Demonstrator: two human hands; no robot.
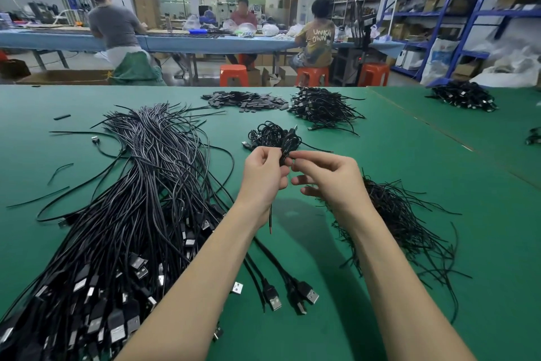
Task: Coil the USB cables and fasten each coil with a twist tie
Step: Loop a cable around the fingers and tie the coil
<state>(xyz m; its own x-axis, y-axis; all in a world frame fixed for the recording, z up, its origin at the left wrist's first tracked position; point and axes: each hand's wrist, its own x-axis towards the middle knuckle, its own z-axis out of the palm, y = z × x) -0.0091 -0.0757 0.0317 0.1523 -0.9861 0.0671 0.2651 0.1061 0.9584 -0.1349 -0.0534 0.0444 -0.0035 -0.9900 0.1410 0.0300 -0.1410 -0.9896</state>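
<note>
Green table [439, 185], upright coil [288, 145] between hands.

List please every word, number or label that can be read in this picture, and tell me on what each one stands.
"UNKN OWN": in two rows on the back of the yellow shirt of a person seated at the far blue table.
The white bag by the blue shelves bears blue print, too blurred to read.
Boxes on the shelves: any labels are too small to read.

I saw 1 black coiled cable [288, 145] held upright above the green table [439, 185], a big bundle of loose USB cables [131, 199] lying left, black twist ties [395, 214] heaped right.
</note>
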